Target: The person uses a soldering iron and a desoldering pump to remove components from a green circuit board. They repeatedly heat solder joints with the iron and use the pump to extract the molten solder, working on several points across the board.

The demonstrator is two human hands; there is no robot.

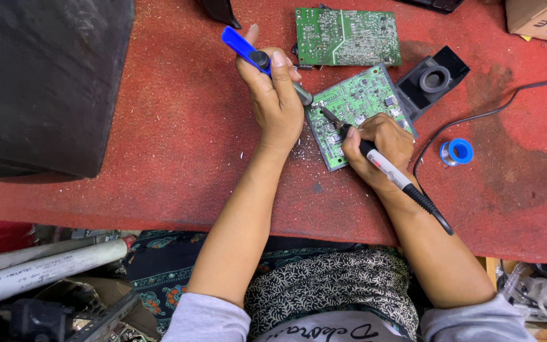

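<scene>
Head view: my left hand [275, 95] grips the desoldering pump [257, 59], my right hand [380, 147] the iron [375, 158] on the board [356, 111]; lingering heat could lift a pad.

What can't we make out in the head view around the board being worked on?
- Iron tip contact on the tilted green board: too small to tell.
- Board's lower right: hidden by the right hand.
- Desoldering pump nozzle: partly covered by the left hand.
- Cardboard box: cut off by the top right edge.
</scene>
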